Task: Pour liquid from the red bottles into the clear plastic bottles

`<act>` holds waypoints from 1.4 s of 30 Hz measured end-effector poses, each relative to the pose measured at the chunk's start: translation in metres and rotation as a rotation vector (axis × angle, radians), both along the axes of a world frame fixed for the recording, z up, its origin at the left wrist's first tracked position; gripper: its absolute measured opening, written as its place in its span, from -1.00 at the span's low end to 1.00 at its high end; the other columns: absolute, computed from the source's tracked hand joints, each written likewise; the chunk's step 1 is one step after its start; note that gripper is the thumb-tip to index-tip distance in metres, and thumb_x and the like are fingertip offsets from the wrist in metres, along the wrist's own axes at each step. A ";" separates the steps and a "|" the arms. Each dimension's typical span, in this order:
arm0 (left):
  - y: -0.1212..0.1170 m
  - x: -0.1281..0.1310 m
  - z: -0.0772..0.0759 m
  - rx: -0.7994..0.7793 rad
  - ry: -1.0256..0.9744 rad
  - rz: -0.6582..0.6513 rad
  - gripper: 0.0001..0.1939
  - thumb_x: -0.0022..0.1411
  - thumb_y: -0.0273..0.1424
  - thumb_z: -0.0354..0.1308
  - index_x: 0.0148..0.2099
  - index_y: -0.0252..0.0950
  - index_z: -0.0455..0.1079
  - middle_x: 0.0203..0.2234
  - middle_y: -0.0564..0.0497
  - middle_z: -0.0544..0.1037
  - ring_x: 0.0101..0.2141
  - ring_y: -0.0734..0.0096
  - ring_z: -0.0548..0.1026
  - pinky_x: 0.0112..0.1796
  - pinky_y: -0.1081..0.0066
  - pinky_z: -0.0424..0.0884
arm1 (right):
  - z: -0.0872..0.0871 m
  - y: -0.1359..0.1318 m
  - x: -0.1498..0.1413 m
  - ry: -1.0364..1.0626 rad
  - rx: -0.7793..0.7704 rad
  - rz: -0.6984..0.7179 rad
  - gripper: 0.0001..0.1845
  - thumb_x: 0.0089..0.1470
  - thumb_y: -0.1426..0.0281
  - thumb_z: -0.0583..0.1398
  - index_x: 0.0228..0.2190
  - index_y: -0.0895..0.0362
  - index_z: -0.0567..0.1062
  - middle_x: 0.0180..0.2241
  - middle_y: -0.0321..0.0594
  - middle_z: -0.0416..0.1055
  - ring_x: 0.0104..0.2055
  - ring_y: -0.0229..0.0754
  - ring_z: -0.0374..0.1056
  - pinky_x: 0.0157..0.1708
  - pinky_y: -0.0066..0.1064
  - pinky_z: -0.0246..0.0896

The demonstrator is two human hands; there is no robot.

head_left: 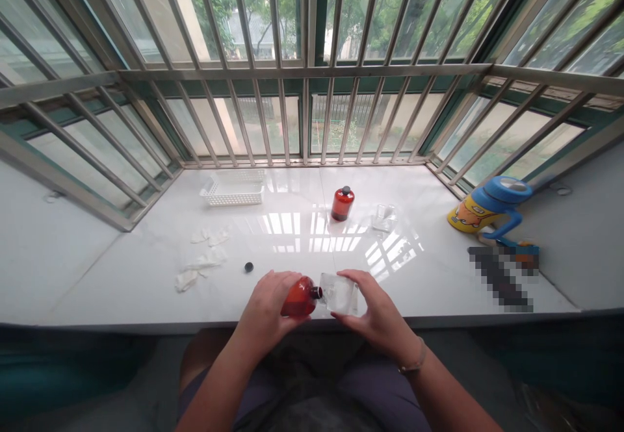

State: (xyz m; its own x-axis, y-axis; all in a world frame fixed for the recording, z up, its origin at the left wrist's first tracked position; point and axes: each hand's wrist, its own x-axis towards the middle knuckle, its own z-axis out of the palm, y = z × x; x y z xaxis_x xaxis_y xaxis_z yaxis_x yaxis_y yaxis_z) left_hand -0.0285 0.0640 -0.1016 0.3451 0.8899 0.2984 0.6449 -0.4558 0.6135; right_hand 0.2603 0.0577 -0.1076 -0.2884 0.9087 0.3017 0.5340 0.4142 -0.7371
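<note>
My left hand (271, 302) is wrapped round a red-amber bottle (299, 297), which is tipped on its side with its uncapped dark neck facing right. Fingers and thumb of my right hand (371, 305) grip a clear square glass bottle (340, 293), also tilted over. Its opening points left, close to the amber bottle's neck; whether the two touch I cannot tell. Both are held at the front edge of the white counter. A small black cap (249, 267) lies on the counter to the left of my hands.
Behind stands a capped red bottle (343, 203) beside another clear glass bottle (384, 218). A white plastic basket (234, 191) and crumpled tissues (205, 260) are at left. At right are a blue-yellow thermos (487, 204) and a blurred-out dark item (502, 279). Metal bars (305, 75) line the window.
</note>
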 end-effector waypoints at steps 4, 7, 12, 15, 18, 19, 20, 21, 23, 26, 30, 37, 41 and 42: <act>0.000 0.000 0.002 0.002 0.011 -0.015 -0.28 0.10 -0.27 0.54 0.28 -0.03 0.41 0.14 -0.08 0.62 0.14 -0.08 0.57 0.28 -0.14 0.37 | 0.001 0.001 0.000 -0.038 0.033 0.036 -0.29 0.14 0.34 0.40 0.26 -0.05 0.33 0.17 -0.06 0.43 0.23 0.11 0.40 0.25 0.01 0.41; 0.000 0.000 0.002 0.000 0.019 -0.028 -0.27 0.10 -0.26 0.54 0.29 -0.05 0.39 0.14 -0.09 0.61 0.14 -0.07 0.56 0.27 -0.12 0.38 | 0.005 0.002 0.001 -0.065 0.059 0.056 -0.29 0.16 0.37 0.39 0.27 -0.06 0.31 0.18 -0.05 0.44 0.23 0.12 0.40 0.24 0.05 0.42; -0.002 0.000 0.001 -0.041 0.012 -0.044 -0.26 0.10 -0.24 0.55 0.28 -0.04 0.38 0.13 -0.10 0.60 0.12 -0.09 0.55 0.24 -0.12 0.41 | 0.013 0.003 0.002 -0.094 0.077 0.084 -0.26 0.13 0.43 0.38 0.28 -0.08 0.33 0.18 -0.07 0.45 0.22 0.13 0.41 0.23 0.06 0.44; -0.003 0.000 0.001 -0.075 -0.019 -0.026 -0.25 0.08 -0.26 0.57 0.27 -0.04 0.38 0.12 -0.09 0.59 0.12 -0.07 0.54 0.18 -0.07 0.47 | 0.018 0.003 0.001 -0.099 0.080 0.095 -0.25 0.11 0.48 0.37 0.29 -0.09 0.35 0.17 -0.08 0.45 0.22 0.11 0.41 0.22 0.04 0.46; -0.004 0.000 -0.003 -0.106 -0.052 -0.008 -0.24 0.06 -0.26 0.58 0.26 -0.04 0.39 0.12 -0.09 0.59 0.13 -0.07 0.54 0.18 -0.05 0.49 | 0.023 0.003 -0.001 -0.108 0.084 0.097 -0.23 0.09 0.50 0.36 0.29 -0.10 0.37 0.15 -0.08 0.47 0.20 0.11 0.42 0.21 0.03 0.47; -0.005 0.000 -0.005 -0.114 -0.063 -0.003 -0.24 0.05 -0.26 0.58 0.26 -0.04 0.39 0.12 -0.09 0.59 0.14 -0.07 0.54 0.18 -0.05 0.49 | 0.025 0.003 -0.001 -0.112 0.086 0.098 -0.23 0.09 0.51 0.36 0.29 -0.10 0.38 0.14 -0.08 0.47 0.20 0.11 0.43 0.20 0.03 0.48; -0.005 0.000 -0.006 -0.122 -0.074 0.002 -0.23 0.05 -0.26 0.58 0.27 -0.04 0.39 0.12 -0.09 0.59 0.14 -0.08 0.54 0.18 -0.05 0.49 | 0.027 0.003 -0.001 -0.117 0.085 0.101 -0.23 0.08 0.51 0.36 0.29 -0.10 0.38 0.14 -0.08 0.47 0.19 0.12 0.43 0.20 0.03 0.48; -0.006 0.000 -0.008 -0.131 -0.085 0.006 -0.22 0.04 -0.25 0.59 0.27 -0.04 0.38 0.13 -0.09 0.58 0.14 -0.07 0.54 0.19 -0.05 0.50 | 0.029 0.003 -0.001 -0.124 0.084 0.104 -0.22 0.08 0.52 0.36 0.29 -0.10 0.38 0.14 -0.08 0.47 0.19 0.12 0.43 0.19 0.03 0.49; -0.007 0.000 -0.010 -0.150 -0.107 0.018 -0.21 0.04 -0.25 0.59 0.28 -0.03 0.37 0.13 -0.08 0.58 0.14 -0.06 0.55 0.18 -0.03 0.51 | 0.033 0.003 -0.001 -0.142 0.078 0.113 -0.21 0.07 0.52 0.36 0.29 -0.10 0.38 0.15 -0.08 0.47 0.20 0.12 0.42 0.19 0.02 0.49; -0.007 0.001 -0.013 -0.183 -0.142 0.030 -0.20 0.03 -0.25 0.60 0.28 -0.02 0.38 0.14 -0.08 0.56 0.13 -0.03 0.55 0.17 0.00 0.53 | 0.039 0.004 0.000 -0.176 0.061 0.128 -0.16 0.04 0.55 0.37 0.31 -0.11 0.36 0.16 -0.09 0.46 0.21 0.11 0.41 0.19 0.00 0.49; -0.008 0.003 -0.015 -0.224 -0.180 0.038 -0.20 0.03 -0.23 0.59 0.28 -0.02 0.38 0.14 -0.08 0.54 0.12 -0.02 0.56 0.16 0.00 0.54 | 0.046 0.006 0.001 -0.216 0.054 0.142 -0.12 0.01 0.58 0.36 0.31 -0.11 0.36 0.17 -0.11 0.46 0.21 0.12 0.41 0.19 0.00 0.48; -0.009 0.004 -0.020 -0.281 -0.219 0.047 -0.18 0.03 -0.21 0.59 0.29 -0.04 0.37 0.15 -0.12 0.53 0.13 -0.04 0.55 0.17 -0.04 0.53 | 0.053 0.009 0.000 -0.252 0.069 0.154 -0.12 0.00 0.57 0.37 0.32 -0.12 0.38 0.15 -0.11 0.49 0.18 0.13 0.43 0.16 0.01 0.50; -0.010 0.004 -0.022 -0.293 -0.231 0.054 -0.17 0.02 -0.19 0.60 0.30 -0.03 0.37 0.16 -0.11 0.53 0.13 -0.04 0.55 0.17 -0.03 0.53 | 0.055 0.009 0.000 -0.270 0.069 0.163 -0.10 -0.01 0.60 0.37 0.32 -0.11 0.37 0.16 -0.12 0.48 0.19 0.13 0.41 0.17 0.01 0.49; -0.010 0.004 -0.022 -0.295 -0.232 0.054 -0.17 0.02 -0.19 0.59 0.30 -0.03 0.37 0.16 -0.10 0.53 0.14 -0.03 0.55 0.18 -0.02 0.52 | 0.055 0.009 -0.001 -0.275 0.066 0.165 -0.10 -0.01 0.60 0.37 0.32 -0.11 0.37 0.17 -0.12 0.48 0.19 0.13 0.41 0.17 0.01 0.48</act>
